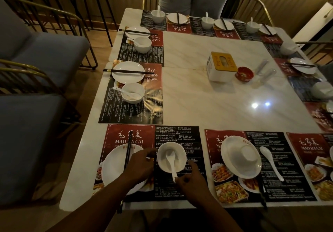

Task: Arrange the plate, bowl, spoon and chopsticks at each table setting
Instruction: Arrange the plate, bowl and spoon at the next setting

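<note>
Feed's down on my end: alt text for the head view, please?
At the nearest setting, the right hand pinches the handle of a spoon lying in the bowl, while the left hand holds the bowl's rim beside a plate with chopsticks across it. The next setting to the right has an upturned bowl on its plate, loose spoon alongside.

near placemat [115, 147] says MAO JIA CAI in white on its red panel, black half lists Jakarta Pusat, Jakarta PIK, 8:00-02:00 and (+62) numbers, same MAO JIA CAI on the far-right placemat [310, 148], rest too tiny to read
</note>
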Tool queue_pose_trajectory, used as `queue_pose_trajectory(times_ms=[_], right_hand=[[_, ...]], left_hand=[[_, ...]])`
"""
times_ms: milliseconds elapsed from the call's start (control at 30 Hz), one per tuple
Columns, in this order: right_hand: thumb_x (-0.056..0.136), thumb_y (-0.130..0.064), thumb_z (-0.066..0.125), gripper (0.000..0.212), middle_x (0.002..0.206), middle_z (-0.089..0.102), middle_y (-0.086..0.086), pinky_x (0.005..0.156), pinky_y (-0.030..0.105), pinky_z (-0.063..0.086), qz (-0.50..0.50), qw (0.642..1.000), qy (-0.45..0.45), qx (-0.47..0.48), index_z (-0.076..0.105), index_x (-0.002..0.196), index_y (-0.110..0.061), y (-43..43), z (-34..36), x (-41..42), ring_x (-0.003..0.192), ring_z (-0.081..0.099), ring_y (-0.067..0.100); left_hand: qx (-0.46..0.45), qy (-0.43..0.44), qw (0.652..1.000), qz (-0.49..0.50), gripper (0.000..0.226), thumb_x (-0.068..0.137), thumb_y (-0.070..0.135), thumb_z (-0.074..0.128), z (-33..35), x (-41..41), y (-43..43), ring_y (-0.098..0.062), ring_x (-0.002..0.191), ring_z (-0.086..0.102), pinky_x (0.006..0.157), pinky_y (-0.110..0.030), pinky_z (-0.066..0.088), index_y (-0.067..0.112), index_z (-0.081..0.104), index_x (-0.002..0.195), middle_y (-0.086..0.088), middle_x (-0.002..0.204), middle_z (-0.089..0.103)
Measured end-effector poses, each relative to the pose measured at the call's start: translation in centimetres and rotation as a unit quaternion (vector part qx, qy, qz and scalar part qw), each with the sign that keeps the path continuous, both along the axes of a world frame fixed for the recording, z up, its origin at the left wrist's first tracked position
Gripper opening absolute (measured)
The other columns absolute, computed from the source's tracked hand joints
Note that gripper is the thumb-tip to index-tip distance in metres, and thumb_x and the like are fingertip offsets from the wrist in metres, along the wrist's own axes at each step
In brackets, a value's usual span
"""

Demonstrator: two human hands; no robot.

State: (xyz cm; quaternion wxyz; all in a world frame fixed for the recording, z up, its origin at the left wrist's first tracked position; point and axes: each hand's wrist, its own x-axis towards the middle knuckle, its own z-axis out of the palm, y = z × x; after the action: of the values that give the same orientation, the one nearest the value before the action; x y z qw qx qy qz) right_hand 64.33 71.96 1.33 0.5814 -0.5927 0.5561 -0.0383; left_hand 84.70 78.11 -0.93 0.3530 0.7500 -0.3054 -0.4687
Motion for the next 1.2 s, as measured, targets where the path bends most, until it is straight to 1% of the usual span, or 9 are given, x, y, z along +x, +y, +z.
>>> queue_pose_trajectory(times_ms=[67, 133, 200, 400, 567, 667, 833, 1000, 1200], right_hand=[[0.086, -0.009, 0.071, 0.08, 0.078, 0.075, 0.006, 0.075, 0.038, 0.061, -0.005, 1.0, 0.001, 0.002, 0.025, 0.149, -0.025, -0.2, -0.2, -0.2, 0.075, 0.073, 0.017], [0.087, -0.011, 0.072, 0.078, 0.081, 0.075, 0.008, 0.074, 0.039, 0.062, -0.001, 1.0, 0.002, 0.011, 0.026, 0.148, -0.027, -0.5, -0.4, -0.5, 0.078, 0.073, 0.02], [0.087, -0.013, 0.072, 0.075, 0.082, 0.075, 0.008, 0.066, 0.034, 0.061, -0.001, 1.0, -0.003, 0.025, 0.028, 0.145, -0.029, -0.7, -0.4, -0.6, 0.076, 0.073, 0.021], [0.093, -0.033, 0.061, 0.046, 0.089, 0.07, -0.008, 0.06, 0.02, 0.05, 0.012, 0.996, 0.065, -0.063, 0.044, 0.136, -0.031, -2.0, -0.5, -0.7, 0.075, 0.067, 0.005], [0.099, -0.03, 0.054, 0.037, 0.107, 0.066, -0.008, 0.078, 0.029, 0.05, 0.019, 0.991, 0.069, -0.112, 0.051, 0.136, -0.031, -3.6, -1.2, 0.5, 0.091, 0.06, 0.005], [0.098, -0.021, 0.055, 0.031, 0.096, 0.066, -0.009, 0.073, 0.024, 0.051, 0.023, 0.989, 0.067, -0.133, 0.061, 0.128, -0.028, -3.8, -1.7, 1.0, 0.086, 0.061, 0.004], [0.096, -0.016, 0.057, 0.035, 0.1, 0.066, -0.006, 0.086, 0.038, 0.057, 0.007, 0.989, 0.061, -0.137, 0.061, 0.128, -0.032, -3.3, -2.0, 0.9, 0.092, 0.064, 0.011], [0.096, -0.016, 0.058, 0.034, 0.099, 0.065, -0.01, 0.084, 0.035, 0.057, 0.006, 0.989, 0.053, -0.139, 0.061, 0.126, -0.031, -3.4, -2.4, 0.8, 0.092, 0.063, 0.009], [0.095, -0.022, 0.058, 0.033, 0.096, 0.063, -0.017, 0.074, 0.023, 0.051, 0.005, 0.993, 0.042, -0.114, 0.059, 0.125, -0.036, -3.6, -2.1, 0.2, 0.09, 0.061, 0.002]], left_hand=[[-0.001, -0.001, 1.0, -0.002, 0.043, 0.065, 0.056, 0.063, 0.0, -0.2, 0.0, 0.003, 0.094, 0.067, 0.079, -0.024, 0.056, 0.049, 0.065, 0.108, 0.029, 0.103, 0.069], [-0.002, -0.006, 1.0, -0.003, 0.03, 0.081, 0.037, 0.065, -0.1, -0.4, 0.0, 0.005, 0.094, 0.067, 0.077, -0.022, 0.056, 0.049, 0.065, 0.108, 0.03, 0.102, 0.068], [-0.009, -0.012, 1.0, 0.001, 0.033, 0.089, 0.023, 0.063, -0.2, -0.5, 0.1, 0.005, 0.095, 0.066, 0.076, -0.019, 0.055, 0.047, 0.065, 0.111, 0.029, 0.103, 0.069], [-0.009, -0.005, 1.0, 0.016, 0.031, 0.09, 0.023, 0.064, 0.3, -0.8, 0.2, 0.004, 0.093, 0.067, 0.073, -0.018, 0.055, 0.043, 0.067, 0.114, 0.026, 0.105, 0.069], [-0.002, -0.011, 1.0, 0.008, 0.032, 0.09, 0.021, 0.064, 0.6, -1.2, 0.1, 0.006, 0.095, 0.063, 0.068, -0.012, 0.047, 0.047, 0.064, 0.109, 0.03, 0.099, 0.066], [0.007, -0.014, 1.0, 0.002, 0.034, 0.089, 0.022, 0.066, 0.7, -1.2, -0.1, 0.009, 0.094, 0.062, 0.068, -0.011, 0.045, 0.053, 0.063, 0.102, 0.032, 0.098, 0.066], [0.016, 0.004, 1.0, -0.005, 0.034, 0.069, 0.04, 0.065, 1.1, -0.9, -0.3, 0.011, 0.092, 0.063, 0.07, -0.014, 0.046, 0.063, 0.063, 0.094, 0.036, 0.097, 0.067], [0.009, 0.019, 1.0, -0.016, 0.045, 0.066, 0.034, 0.063, 1.2, -0.8, -0.1, 0.004, 0.097, 0.064, 0.076, -0.02, 0.051, 0.07, 0.06, 0.094, 0.04, 0.099, 0.065], [-0.001, -0.009, 1.0, -0.016, 0.034, 0.068, 0.032, 0.068, 1.0, -0.9, -0.3, -0.002, 0.095, 0.068, 0.082, -0.031, 0.057, 0.058, 0.064, 0.091, 0.026, 0.1, 0.069]])
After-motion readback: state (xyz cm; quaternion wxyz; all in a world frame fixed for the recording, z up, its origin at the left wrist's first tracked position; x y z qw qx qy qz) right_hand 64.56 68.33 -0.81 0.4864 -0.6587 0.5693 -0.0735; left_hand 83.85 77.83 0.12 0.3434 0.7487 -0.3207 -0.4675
